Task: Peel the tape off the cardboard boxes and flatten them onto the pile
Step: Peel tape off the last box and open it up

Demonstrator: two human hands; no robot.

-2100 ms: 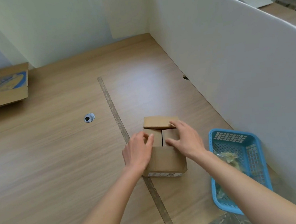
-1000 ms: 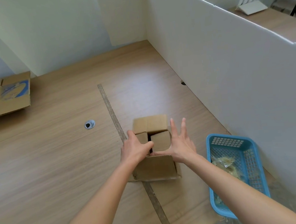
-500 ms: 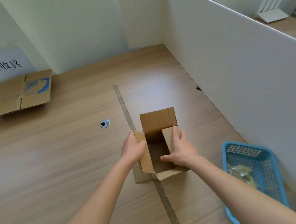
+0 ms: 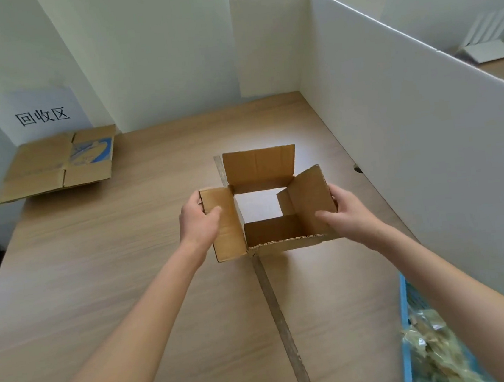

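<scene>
A small brown cardboard box (image 4: pixel 272 229) is lifted off the table, open at both ends, so the tabletop shows through it. All its flaps stand open. My left hand (image 4: pixel 198 224) grips the left flap, thumb on its inner face. My right hand (image 4: pixel 344 212) holds the right flap, thumb inside and fingers behind. A pile of flattened cardboard (image 4: pixel 55 166) with a blue print lies at the far left of the wooden table (image 4: pixel 114 283), below a paper sign. No tape is visible on the box.
A blue basket (image 4: pixel 422 344) with crumpled clear tape sits at the lower right, partly behind my right forearm. White partition walls (image 4: pixel 409 130) run along the right and back. A grey seam strip (image 4: pixel 278 309) crosses the table.
The box went from resting on the table with flaps nearly closed to being raised with all flaps spread and open right through. My hands moved apart onto its side flaps. The camera tilted up.
</scene>
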